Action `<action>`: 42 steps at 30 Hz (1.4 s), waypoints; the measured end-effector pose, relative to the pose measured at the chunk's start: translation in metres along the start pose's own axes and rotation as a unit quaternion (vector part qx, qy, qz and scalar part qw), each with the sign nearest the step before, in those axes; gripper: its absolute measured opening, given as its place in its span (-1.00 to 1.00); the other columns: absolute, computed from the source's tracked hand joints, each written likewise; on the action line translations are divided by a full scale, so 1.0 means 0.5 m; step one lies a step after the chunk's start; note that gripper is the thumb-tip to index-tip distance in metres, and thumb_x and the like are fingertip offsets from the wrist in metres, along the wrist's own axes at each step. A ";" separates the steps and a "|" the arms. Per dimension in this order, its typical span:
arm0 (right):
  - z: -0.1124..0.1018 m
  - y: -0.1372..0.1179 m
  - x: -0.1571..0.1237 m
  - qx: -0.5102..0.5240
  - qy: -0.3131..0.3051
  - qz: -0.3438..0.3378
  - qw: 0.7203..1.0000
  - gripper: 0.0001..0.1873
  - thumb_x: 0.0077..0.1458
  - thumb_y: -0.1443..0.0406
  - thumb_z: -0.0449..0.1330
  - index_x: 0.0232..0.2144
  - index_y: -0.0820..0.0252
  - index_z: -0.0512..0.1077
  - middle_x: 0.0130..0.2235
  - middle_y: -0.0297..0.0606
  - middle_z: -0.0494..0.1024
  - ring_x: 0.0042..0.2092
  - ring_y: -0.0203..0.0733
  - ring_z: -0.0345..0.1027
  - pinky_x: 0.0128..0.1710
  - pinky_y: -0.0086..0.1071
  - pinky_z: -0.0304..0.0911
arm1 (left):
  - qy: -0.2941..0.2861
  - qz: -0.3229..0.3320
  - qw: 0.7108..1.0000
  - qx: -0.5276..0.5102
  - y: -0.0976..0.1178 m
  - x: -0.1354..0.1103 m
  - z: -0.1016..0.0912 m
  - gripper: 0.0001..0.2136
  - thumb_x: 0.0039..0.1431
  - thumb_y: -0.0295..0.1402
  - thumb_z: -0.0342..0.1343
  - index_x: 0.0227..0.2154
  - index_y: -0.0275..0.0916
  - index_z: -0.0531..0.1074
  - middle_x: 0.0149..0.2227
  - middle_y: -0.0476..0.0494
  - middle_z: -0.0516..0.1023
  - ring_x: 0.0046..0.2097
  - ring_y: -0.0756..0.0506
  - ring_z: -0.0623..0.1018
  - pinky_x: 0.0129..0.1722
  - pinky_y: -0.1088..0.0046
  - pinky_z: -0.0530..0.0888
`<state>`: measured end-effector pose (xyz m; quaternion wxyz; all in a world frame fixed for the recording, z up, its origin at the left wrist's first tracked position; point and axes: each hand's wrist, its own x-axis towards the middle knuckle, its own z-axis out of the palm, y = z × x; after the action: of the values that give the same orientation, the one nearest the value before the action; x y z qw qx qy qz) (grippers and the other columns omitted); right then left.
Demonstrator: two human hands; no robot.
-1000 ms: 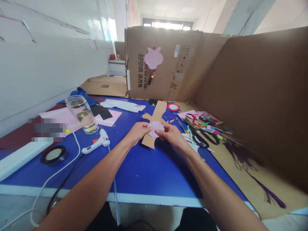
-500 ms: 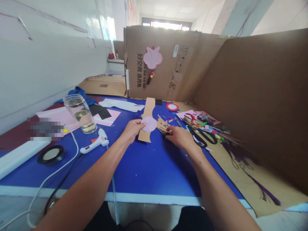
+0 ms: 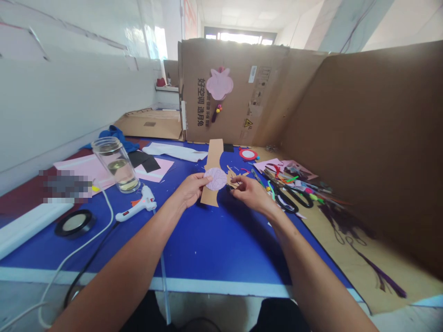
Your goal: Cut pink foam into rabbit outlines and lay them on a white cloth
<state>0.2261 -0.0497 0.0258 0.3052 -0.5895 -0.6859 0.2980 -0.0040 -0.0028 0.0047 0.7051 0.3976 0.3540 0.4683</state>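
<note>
Already the pink paper disc sits on the cardboard strip pinched in the left hand, while the right hand pinches a cardboard scrap beside it, unattached.

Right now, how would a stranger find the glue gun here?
Start at the blue table. Near its left side stands a clear glass jar; the glue gun lies in front of it. Only it is pistol-shaped, white with an orange trigger.

Bright daylight from far window, glare there, wide-angle edge distortion
</note>
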 end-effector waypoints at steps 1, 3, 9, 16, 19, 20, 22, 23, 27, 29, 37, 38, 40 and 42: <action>0.003 -0.005 0.001 0.075 -0.028 -0.012 0.997 -0.54 0.06 0.18 0.30 0.02 0.16 0.55 -0.43 -0.37 0.53 -0.42 -0.20 0.34 -0.39 -0.34 0.18 | -0.013 -0.006 1.000 -0.016 0.001 -0.002 0.003 -0.89 0.15 -0.53 0.39 -0.25 -0.39 0.70 -0.27 -0.34 0.75 -0.30 -0.13 0.72 -0.14 0.35 0.65; 0.011 -0.015 0.001 0.188 -0.080 -0.023 0.979 -0.56 -0.01 0.19 0.30 -0.04 0.17 0.56 -0.49 -0.44 0.44 -0.48 -0.27 0.23 -0.42 -0.37 0.17 | -0.037 -0.016 0.998 -0.041 0.004 -0.006 0.009 -0.87 0.18 -0.56 0.35 -0.20 -0.41 0.70 -0.22 -0.36 0.76 -0.25 -0.13 0.73 -0.06 0.35 0.65; 0.034 -0.025 -0.002 0.317 -0.087 0.046 0.943 -0.61 -0.14 0.25 0.36 -0.16 0.13 0.59 -0.42 -0.43 0.50 -0.48 -0.35 0.23 -0.45 -0.44 0.24 | -0.043 -0.008 0.997 -0.064 0.011 -0.011 0.017 -0.86 0.25 -0.58 0.28 -0.17 -0.41 0.69 -0.19 -0.36 0.76 -0.24 -0.11 0.73 -0.01 0.36 0.64; 0.049 -0.025 -0.005 0.399 -0.189 0.073 0.894 -0.43 -0.16 0.16 0.58 -0.08 0.14 0.55 -0.33 -0.31 0.65 -0.49 -0.37 0.33 -0.49 -0.50 0.23 | -0.080 -0.029 0.996 -0.040 0.010 -0.016 0.015 -0.89 0.23 -0.50 0.30 -0.21 -0.40 0.68 -0.30 -0.33 0.75 -0.40 -0.16 0.69 -0.33 0.30 0.68; 0.043 -0.022 -0.004 0.395 -0.203 0.066 0.893 -0.42 -0.16 0.11 0.60 -0.09 0.14 0.56 -0.33 -0.29 0.66 -0.51 -0.38 0.28 -0.50 -0.49 0.22 | -0.083 -0.028 0.996 -0.026 0.008 -0.015 0.013 -0.89 0.20 -0.49 0.33 -0.23 -0.40 0.68 -0.32 -0.34 0.74 -0.39 -0.17 0.70 -0.30 0.30 0.67; 0.038 -0.018 -0.002 0.388 -0.199 0.064 0.897 -0.43 -0.15 0.10 0.60 -0.11 0.14 0.57 -0.33 -0.29 0.65 -0.51 -0.38 0.26 -0.50 -0.48 0.21 | -0.074 -0.023 0.997 -0.026 0.007 -0.014 0.012 -0.90 0.19 -0.51 0.34 -0.24 -0.40 0.69 -0.31 -0.35 0.75 -0.37 -0.15 0.71 -0.24 0.32 0.67; 0.021 -0.005 0.001 0.369 -0.172 0.068 0.911 -0.43 -0.13 0.07 0.60 -0.10 0.13 0.59 -0.32 -0.30 0.64 -0.50 -0.38 0.24 -0.49 -0.47 0.20 | -0.055 -0.015 0.998 -0.027 0.007 -0.009 0.008 -0.91 0.18 -0.55 0.34 -0.26 -0.41 0.69 -0.29 -0.36 0.75 -0.32 -0.13 0.72 -0.14 0.35 0.66; 0.010 0.003 0.003 0.356 -0.150 0.074 0.919 -0.42 -0.11 0.06 0.60 -0.06 0.10 0.58 -0.30 -0.30 0.64 -0.47 -0.36 0.27 -0.47 -0.47 0.22 | -0.050 -0.014 0.998 -0.026 0.007 -0.007 0.006 -0.90 0.18 -0.56 0.34 -0.25 -0.41 0.70 -0.28 -0.37 0.76 -0.30 -0.13 0.73 -0.11 0.35 0.66; -0.038 0.035 0.008 0.304 -0.094 0.077 0.945 -0.34 -0.08 -0.01 0.59 0.04 0.01 0.55 -0.17 -0.26 0.65 -0.21 -0.20 0.49 -0.33 -0.44 0.31 | -0.039 -0.017 0.999 -0.021 0.008 0.000 -0.005 -0.88 0.17 -0.55 0.35 -0.22 -0.40 0.70 -0.26 -0.36 0.76 -0.26 -0.15 0.74 -0.09 0.32 0.66; -0.057 0.041 0.006 0.284 -0.100 0.069 0.951 -0.34 -0.11 -0.03 0.60 0.00 0.03 0.55 -0.19 -0.26 0.64 -0.18 -0.17 0.50 -0.30 -0.41 0.31 | -0.038 -0.015 0.999 -0.015 0.008 0.001 -0.010 -0.87 0.17 -0.52 0.37 -0.21 -0.39 0.70 -0.25 -0.36 0.76 -0.24 -0.17 0.75 -0.11 0.30 0.67; -0.085 0.018 -0.011 0.219 -0.121 0.042 0.967 -0.37 -0.13 -0.03 0.58 -0.05 0.09 0.61 -0.18 -0.22 0.67 -0.18 -0.15 0.46 -0.27 -0.36 0.26 | -0.060 -0.024 0.998 0.026 0.006 -0.005 -0.004 -0.86 0.10 -0.46 0.45 -0.27 -0.39 0.70 -0.35 -0.33 0.74 -0.36 -0.15 0.71 -0.22 0.32 0.64; -0.085 0.016 -0.011 0.217 -0.120 0.042 0.968 -0.38 -0.15 -0.03 0.58 -0.07 0.09 0.62 -0.18 -0.23 0.67 -0.19 -0.15 0.46 -0.28 -0.36 0.26 | -0.061 -0.025 0.997 0.031 0.005 -0.005 -0.003 -0.86 0.08 -0.45 0.46 -0.29 -0.39 0.70 -0.36 -0.32 0.73 -0.37 -0.14 0.70 -0.23 0.32 0.64; -0.084 0.015 -0.010 0.216 -0.120 0.040 0.968 -0.38 -0.18 -0.03 0.59 -0.09 0.09 0.64 -0.19 -0.24 0.66 -0.21 -0.15 0.46 -0.30 -0.36 0.25 | -0.062 -0.028 0.997 0.041 0.003 -0.004 -0.003 -0.86 0.06 -0.45 0.48 -0.32 -0.38 0.69 -0.37 -0.31 0.73 -0.37 -0.12 0.69 -0.24 0.34 0.62; -0.084 0.015 -0.009 0.216 -0.119 0.041 0.968 -0.38 -0.20 -0.03 0.59 -0.10 0.09 0.65 -0.21 -0.25 0.66 -0.23 -0.16 0.45 -0.30 -0.36 0.24 | -0.066 -0.035 0.996 0.047 0.002 -0.005 -0.003 -0.85 0.03 -0.44 0.49 -0.35 -0.38 0.68 -0.38 -0.29 0.72 -0.36 -0.11 0.68 -0.23 0.35 0.61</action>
<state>0.2637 -0.0513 0.0465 0.3286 -0.4977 -0.6120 0.5194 -0.0064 -0.0044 0.0051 0.7233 0.4482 0.3420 0.3988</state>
